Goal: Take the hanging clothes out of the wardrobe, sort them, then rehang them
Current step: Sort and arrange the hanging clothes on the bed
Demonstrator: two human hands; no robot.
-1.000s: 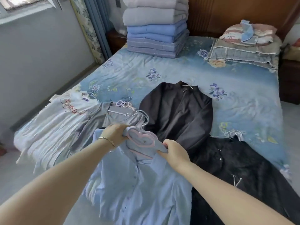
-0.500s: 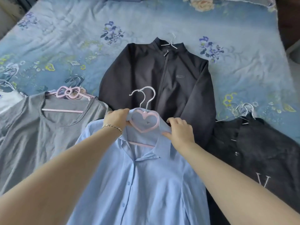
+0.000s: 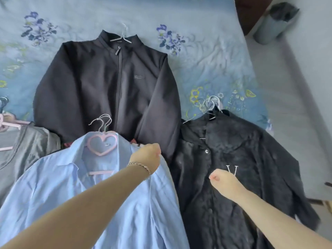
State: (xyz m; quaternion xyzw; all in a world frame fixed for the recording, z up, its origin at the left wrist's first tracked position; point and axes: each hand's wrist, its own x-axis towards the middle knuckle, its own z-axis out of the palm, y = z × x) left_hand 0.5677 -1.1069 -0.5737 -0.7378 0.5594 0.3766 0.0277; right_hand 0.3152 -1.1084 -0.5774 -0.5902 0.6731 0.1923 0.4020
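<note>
While left hand [image 3: 146,155] curls, grip unclear, at blue shirt's [image 3: 125,203] edge, right hand [image 3: 222,180] fists over black shirt [image 3: 251,150].

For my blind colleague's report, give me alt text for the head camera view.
Clothes on hangers lie on a floral bedspread; the left hand is at the shoulder of a light blue shirt, the right hand over a black shirt, a dark zip jacket beyond.

Grey top [image 3: 25,151] partly beyond left edge
</note>
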